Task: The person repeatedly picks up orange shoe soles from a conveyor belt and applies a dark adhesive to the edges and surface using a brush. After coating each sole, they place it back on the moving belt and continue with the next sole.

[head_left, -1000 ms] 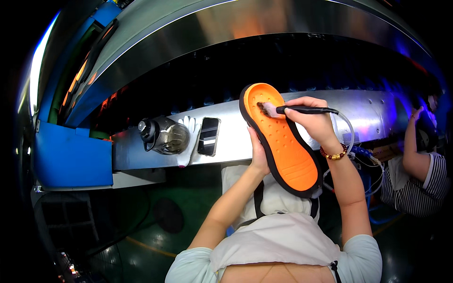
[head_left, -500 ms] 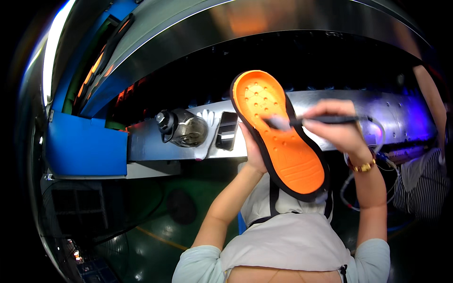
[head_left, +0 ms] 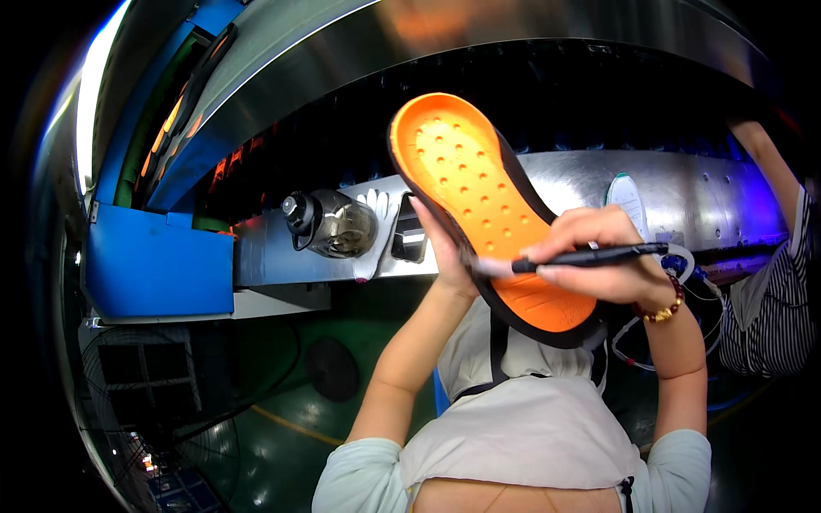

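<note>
An orange shoe sole point(head_left: 466, 184) with a black rim is held tilted in front of me, its dimpled face toward me. My left hand point(head_left: 447, 256) grips its left edge, with part of the fingers hidden behind it. Between the thumb and fingers of my right hand point(head_left: 611, 286) is a black-handled brush point(head_left: 560, 260), from whose back end a pale tube runs. Its whitish bristles, blurred, meet the left edge of the sole beside my left hand.
On the metal bench point(head_left: 564, 175) stand a dark jug-like bottle point(head_left: 338, 227), a white glove point(head_left: 378, 231) and a phone point(head_left: 409, 235). A white sole-shaped piece point(head_left: 627, 201) lies beyond my right hand. Another person's arm point(head_left: 770, 162) reaches in at right. A blue machine housing point(head_left: 158, 261) stands left.
The sole has moved up and a little left. My right hand has brought the brush from the sole's upper middle down to its left edge. The white sole-shaped piece now shows.
</note>
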A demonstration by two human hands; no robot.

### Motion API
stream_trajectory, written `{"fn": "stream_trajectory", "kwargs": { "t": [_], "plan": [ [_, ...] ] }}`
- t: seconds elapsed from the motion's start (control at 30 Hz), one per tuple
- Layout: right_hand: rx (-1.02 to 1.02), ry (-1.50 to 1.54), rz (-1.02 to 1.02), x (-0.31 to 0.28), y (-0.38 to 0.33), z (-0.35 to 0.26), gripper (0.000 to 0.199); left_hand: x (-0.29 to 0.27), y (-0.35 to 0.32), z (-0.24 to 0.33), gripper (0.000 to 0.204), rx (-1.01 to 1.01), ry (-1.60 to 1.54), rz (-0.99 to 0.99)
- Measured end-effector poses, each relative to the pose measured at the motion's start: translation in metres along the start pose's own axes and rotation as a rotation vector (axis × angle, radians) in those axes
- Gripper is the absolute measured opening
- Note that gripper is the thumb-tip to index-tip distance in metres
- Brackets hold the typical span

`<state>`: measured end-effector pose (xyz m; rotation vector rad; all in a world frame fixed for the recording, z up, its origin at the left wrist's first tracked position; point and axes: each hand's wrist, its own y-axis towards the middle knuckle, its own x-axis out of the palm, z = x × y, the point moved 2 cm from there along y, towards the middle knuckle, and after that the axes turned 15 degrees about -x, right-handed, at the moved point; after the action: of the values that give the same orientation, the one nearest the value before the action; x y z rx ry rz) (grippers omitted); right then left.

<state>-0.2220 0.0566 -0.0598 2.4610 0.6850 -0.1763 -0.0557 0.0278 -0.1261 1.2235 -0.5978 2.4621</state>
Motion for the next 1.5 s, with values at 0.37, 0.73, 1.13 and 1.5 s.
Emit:
{"fn": "stream_trajectory", "kwargs": {
  "t": [0.37, 0.73, 1.13, 1.5],
  "plan": [
    [-0.037, 0.29, 0.082, -0.007, -0.019, 0.004, 0.017, 0.005, 0.007, 0.03, 0.07, 0.061, -0.147, -0.374],
    [0.039, -0.03, 0.17, -0.015, -0.039, 0.01, 0.017, 0.015, 0.006, 0.048, 0.065, 0.18, 0.077, -0.118],
    [-0.129, -0.104, -0.089, -0.005, -0.046, 0.004, 0.018, 0.02, 0.004, 0.07, 0.063, 0.235, 0.068, -0.097],
    [-0.045, 0.769, 0.508, 0.008, -0.022, 0.004, 0.018, 0.043, -0.02, 0.041, 0.091, 0.236, 0.02, -0.467]
  ]
}}
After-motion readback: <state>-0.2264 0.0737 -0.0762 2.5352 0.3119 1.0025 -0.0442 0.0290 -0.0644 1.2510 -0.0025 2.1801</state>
